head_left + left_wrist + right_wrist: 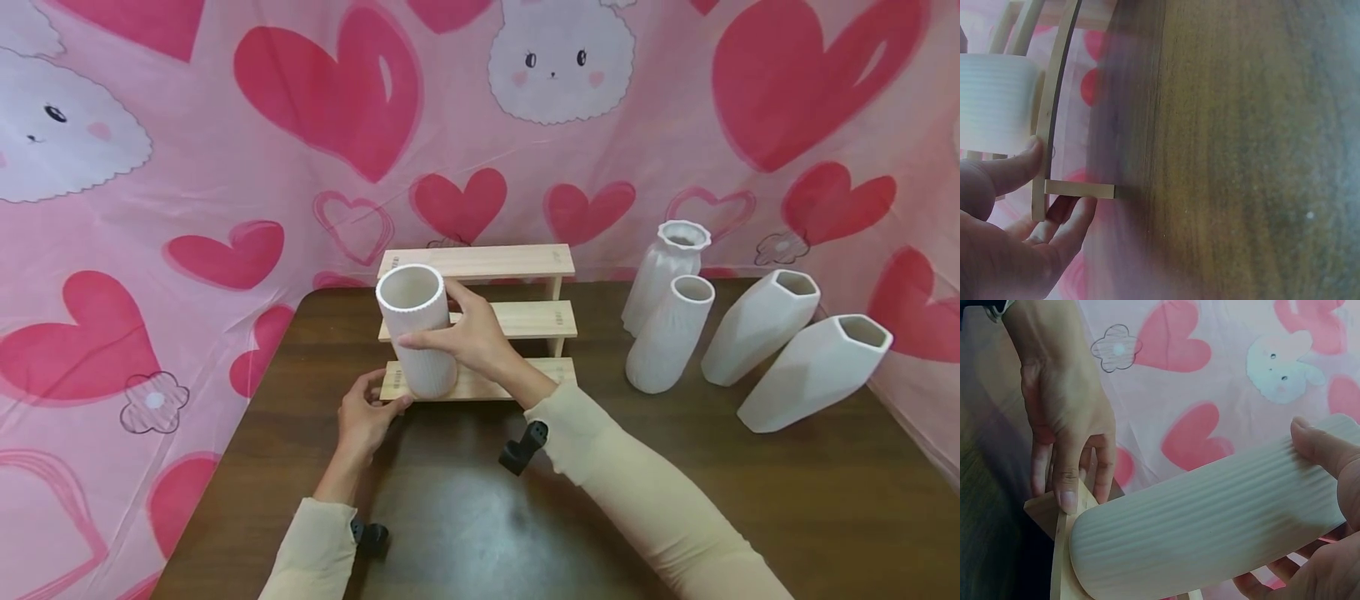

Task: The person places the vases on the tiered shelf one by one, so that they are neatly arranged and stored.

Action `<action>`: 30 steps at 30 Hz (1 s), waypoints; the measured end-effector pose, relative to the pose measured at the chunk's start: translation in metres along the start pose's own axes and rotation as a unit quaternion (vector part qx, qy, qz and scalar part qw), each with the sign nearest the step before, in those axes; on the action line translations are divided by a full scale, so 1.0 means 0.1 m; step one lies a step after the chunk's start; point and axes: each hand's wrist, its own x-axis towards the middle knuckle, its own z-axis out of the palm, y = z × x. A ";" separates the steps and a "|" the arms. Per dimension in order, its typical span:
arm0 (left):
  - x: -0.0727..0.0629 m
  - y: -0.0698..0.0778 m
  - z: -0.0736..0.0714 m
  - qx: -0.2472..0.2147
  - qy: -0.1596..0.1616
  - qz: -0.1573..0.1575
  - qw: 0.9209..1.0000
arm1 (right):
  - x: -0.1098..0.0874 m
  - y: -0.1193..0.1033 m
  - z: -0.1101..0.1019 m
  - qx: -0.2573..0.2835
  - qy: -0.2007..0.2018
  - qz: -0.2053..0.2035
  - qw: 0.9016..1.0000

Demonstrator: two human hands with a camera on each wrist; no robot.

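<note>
A white ribbed vase (424,342) stands upright at the left part of the lowest step of a three-tier wooden stand (495,379). My right hand (474,333) grips the vase around its upper half, thumb on the near side. With the left hand (367,417) I pinch the left front corner of that lowest step. In the left wrist view the left thumb (1016,165) lies on the step's top, and the fingers are under it beside the short wooden leg (1082,189). The right wrist view shows the vase's base (1088,550) right at the step's surface.
To the right on the dark wooden table (480,517) stand several more white vases: one with a ruffled rim (667,267), a slim round one (670,333), and two faceted ones (761,329). A pink heart-patterned cloth (330,92) hangs behind the table.
</note>
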 end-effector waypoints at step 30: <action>-0.04 0.00 0.00 0.010 0.002 0.003 1.000 | 0.01 0.05 0.07 -0.012 -0.028 0.004 1.000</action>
